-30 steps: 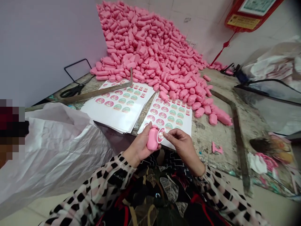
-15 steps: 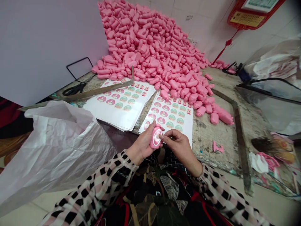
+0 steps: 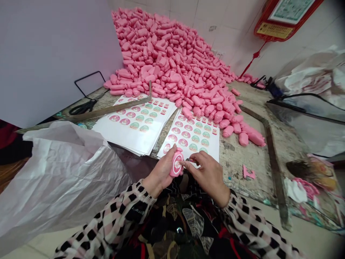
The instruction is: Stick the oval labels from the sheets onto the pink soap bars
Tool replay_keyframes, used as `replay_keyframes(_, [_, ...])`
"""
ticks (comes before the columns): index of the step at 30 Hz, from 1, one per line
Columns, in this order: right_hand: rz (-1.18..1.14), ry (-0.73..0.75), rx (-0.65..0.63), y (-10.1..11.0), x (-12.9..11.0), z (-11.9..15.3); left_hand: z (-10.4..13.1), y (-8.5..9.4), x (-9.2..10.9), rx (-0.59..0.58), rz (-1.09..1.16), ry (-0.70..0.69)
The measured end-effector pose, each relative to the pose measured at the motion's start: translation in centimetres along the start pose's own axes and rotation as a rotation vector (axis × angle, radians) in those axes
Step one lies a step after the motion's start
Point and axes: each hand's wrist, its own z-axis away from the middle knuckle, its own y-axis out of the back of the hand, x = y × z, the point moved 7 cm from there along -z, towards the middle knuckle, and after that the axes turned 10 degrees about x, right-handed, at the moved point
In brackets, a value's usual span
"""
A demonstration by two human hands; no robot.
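A small pink plastic bottle (image 3: 179, 154) with an oval pink-and-white sticker (image 3: 176, 165) on its front is gripped by my left hand (image 3: 159, 172), fingers wrapped behind it. The thumb tip of my right hand (image 3: 208, 175) touches the sticker's right edge. The right fingers are curled, with a thin dark item (image 3: 192, 160) between them, too small to name. Just beyond the hands lies a sticker sheet (image 3: 185, 133) with rows of pink and green round labels.
A large heap of pink bottles (image 3: 172, 64) covers the back of the worktable. To the left are a stack of sticker sheets (image 3: 129, 133) under a metal bar (image 3: 107, 109), scissors (image 3: 83, 107) and a white plastic bag (image 3: 78, 169). Another bar (image 3: 272, 154) borders the right.
My right thumb has slid from the middle of the sticker toward its edge, so more of the sticker shows. Both hands sit slightly lower in view. The left hand still holds the bottle.
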Motion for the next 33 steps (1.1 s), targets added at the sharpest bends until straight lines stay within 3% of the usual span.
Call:
replay_keyframes(5, [-0.700,-0.484,-0.280,-3.7,1.7,0.6,0.4,-0.9,-0.3,-0.002,-0.086,-0.026])
replay_keyframes(9, [-0.982,-0.655,-0.360,-4.8,1.5,1.4,1.0,-1.3,-1.0,-0.034,-0.186,-0.049])
replay_keyframes(15, [-1.083,-0.757,-0.240,-3.2,3.0,1.5,2.3,-2.4,-2.3,-0.315,-0.309,-0.103])
replay_keyframes(18, [-1.124,-0.776,-0.206,-2.8,3.2,2.1,2.5,-2.5,-2.8,-0.322,-0.301,-0.128])
replay_keyframes(26, [-1.035,-0.631,-0.140,-2.6,2.8,3.9,3.0,-3.7,-3.7,-0.310,-0.097,-0.094])
replay_keyframes(30, [-1.000,-0.630,-0.076,-1.5,3.7,4.5,3.2,-3.7,-5.1,-0.372,-0.181,0.003])
replay_keyframes(33, [-0.968,-0.631,-0.021,0.8,5.4,5.3,3.3,-3.3,-6.6,-0.416,-0.337,0.053])
